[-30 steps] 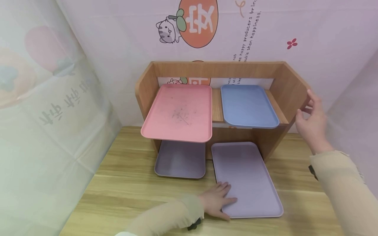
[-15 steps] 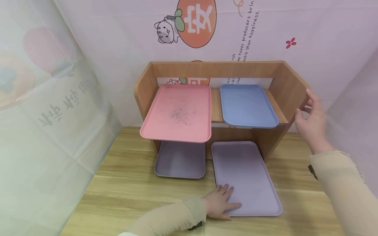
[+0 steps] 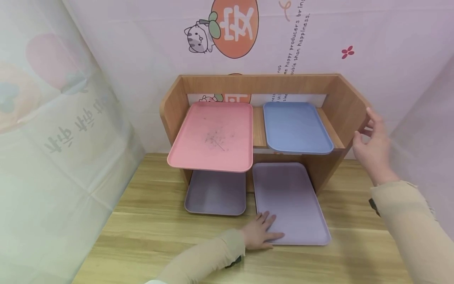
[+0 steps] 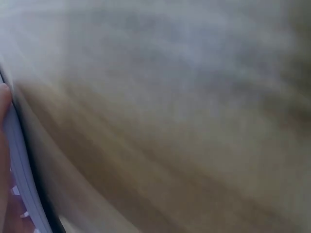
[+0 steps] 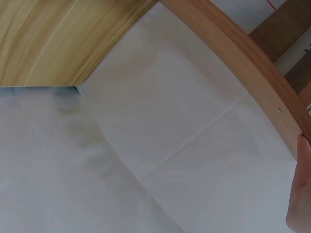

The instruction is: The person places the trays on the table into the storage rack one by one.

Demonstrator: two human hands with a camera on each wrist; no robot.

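My left hand (image 3: 258, 232) lies with fingers spread on the left front part of a purple tray (image 3: 296, 213). This tray sits in the lower right of a wooden shelf (image 3: 262, 83), its front part jutting out onto the table. In the left wrist view, fingers (image 4: 4, 104) show beside the tray's edge (image 4: 22, 160). My right hand (image 3: 374, 150) holds the front edge of the shelf's right side panel (image 3: 349, 104); the right wrist view catches part of that hand (image 5: 302, 189) against the panel's edge (image 5: 252, 68).
On the upper level lie a pink tray (image 3: 213, 136) with dark marks and a blue tray (image 3: 297, 126), both overhanging the front. Another purple tray (image 3: 216, 193) sits at lower left. The shelf stands on a wood-grain table (image 3: 149, 225) near printed cloth walls (image 3: 142, 47).
The purple tray under my left hand has slid back farther into the shelf, and that hand has moved with it. My right hand stays at the side panel.
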